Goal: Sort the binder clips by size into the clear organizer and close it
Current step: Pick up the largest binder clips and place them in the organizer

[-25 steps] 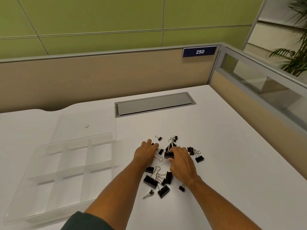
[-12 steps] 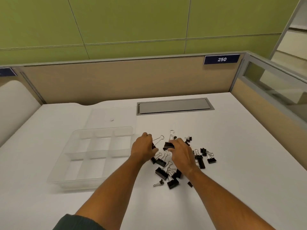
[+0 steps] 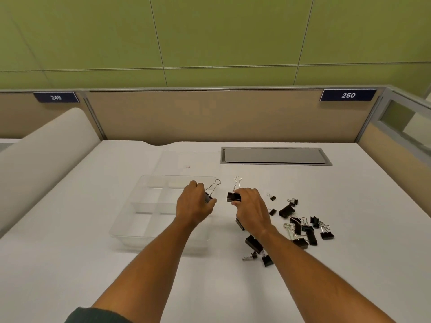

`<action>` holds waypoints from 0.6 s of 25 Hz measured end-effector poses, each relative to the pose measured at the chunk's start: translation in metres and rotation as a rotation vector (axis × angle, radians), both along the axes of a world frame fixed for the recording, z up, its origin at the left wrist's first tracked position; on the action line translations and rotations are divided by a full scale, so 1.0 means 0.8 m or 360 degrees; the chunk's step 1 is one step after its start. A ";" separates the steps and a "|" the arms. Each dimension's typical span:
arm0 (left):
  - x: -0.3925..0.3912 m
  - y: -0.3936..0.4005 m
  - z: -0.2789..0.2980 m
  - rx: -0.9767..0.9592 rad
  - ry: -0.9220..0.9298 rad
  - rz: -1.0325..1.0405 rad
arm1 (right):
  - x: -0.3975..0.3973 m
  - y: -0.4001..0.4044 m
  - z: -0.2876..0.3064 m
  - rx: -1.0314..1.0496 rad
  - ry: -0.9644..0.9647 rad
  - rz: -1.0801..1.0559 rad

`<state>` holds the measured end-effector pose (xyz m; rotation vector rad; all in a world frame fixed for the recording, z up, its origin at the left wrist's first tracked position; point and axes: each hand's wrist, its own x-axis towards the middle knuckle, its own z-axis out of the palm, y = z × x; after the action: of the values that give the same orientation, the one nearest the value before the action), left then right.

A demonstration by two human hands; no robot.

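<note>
1. Left hand [image 3: 194,206]: fingers curled round a large binder clip [image 3: 209,194]. Black body mostly hidden in the grip; wire handle sticks out up and to the far right. Hand sits over the right edge of the clear organizer [image 3: 130,220].
2. Right hand [image 3: 250,206]: fingertips pinch a second large binder clip [image 3: 234,196] by its black body. Wire handle stands nearly upright, leaning slightly toward the far side. This clip is just right of the organizer, above the white desk [image 3: 349,287].
3. Long axes: each held clip runs body-to-handle, body low, loop high. Left one tilted, right one close to vertical.
4. Organizer: compartments divided in a grid, all appear empty. Its lid [image 3: 186,159] lies flat on the far side, touching or just beside the tray; I cannot tell which.
5. Loose clips [image 3: 300,227]: mixed sizes scattered right of and under the right forearm.
6. Step in hand, as I judge it: dropping both large clips in one compartment. Do it well by lowering each body-first inside the walls and letting go low, so handles don't snag a divider.
</note>
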<state>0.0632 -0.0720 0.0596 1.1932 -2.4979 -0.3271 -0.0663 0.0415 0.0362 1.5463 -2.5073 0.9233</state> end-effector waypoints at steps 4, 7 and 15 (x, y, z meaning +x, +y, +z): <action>0.047 -0.044 -0.003 0.0044 0.0005 0.0041 | 0.041 -0.045 0.000 0.0016 -0.0048 -0.0045; 0.083 -0.086 -0.003 0.0102 0.0011 0.0069 | 0.076 -0.080 0.003 0.0062 -0.0067 -0.0067; 0.151 -0.184 -0.014 0.0060 -0.0116 0.0100 | 0.144 -0.150 0.002 0.0133 -0.0091 -0.0182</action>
<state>0.1841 -0.2191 0.0481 1.3178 -2.5198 -0.3215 0.0487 -0.0788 0.0375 1.3998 -2.6746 0.8699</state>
